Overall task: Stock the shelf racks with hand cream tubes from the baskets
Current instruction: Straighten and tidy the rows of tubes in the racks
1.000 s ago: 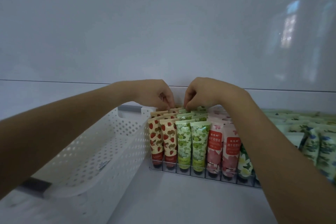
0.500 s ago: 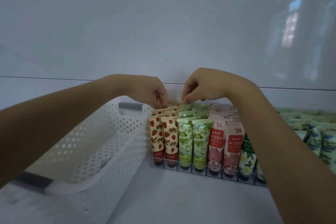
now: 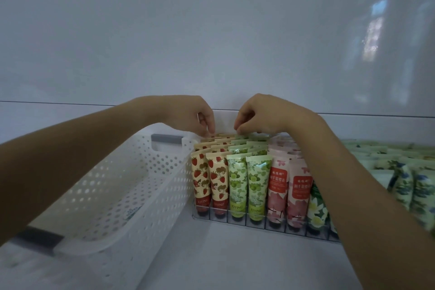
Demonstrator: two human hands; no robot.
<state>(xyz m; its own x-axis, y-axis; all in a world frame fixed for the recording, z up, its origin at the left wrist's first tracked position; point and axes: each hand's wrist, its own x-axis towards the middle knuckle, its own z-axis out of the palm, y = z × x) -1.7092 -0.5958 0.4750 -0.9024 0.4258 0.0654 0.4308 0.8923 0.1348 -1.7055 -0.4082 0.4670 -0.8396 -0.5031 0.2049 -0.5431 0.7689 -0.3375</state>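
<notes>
A clear rack (image 3: 235,218) on the white shelf holds upright hand cream tubes in rows: strawberry tubes (image 3: 208,178), green tubes (image 3: 247,181), pink tubes (image 3: 289,186) and a white-flower tube (image 3: 316,209). Both hands reach to the rack's back row. My left hand (image 3: 194,114) pinches the top edge of a rear strawberry tube. My right hand (image 3: 259,113) pinches the top of a rear green tube beside it. My right forearm hides part of the rack's right end.
A white perforated basket (image 3: 113,186) with grey handles (image 3: 166,140) stands tight against the rack's left side; no tubes show in it. More tubes with blue flower print (image 3: 412,186) fill the shelf at the right. A white wall stands close behind.
Both hands stay at the back row and have risen slightly. The tubes and the basket have not moved.
</notes>
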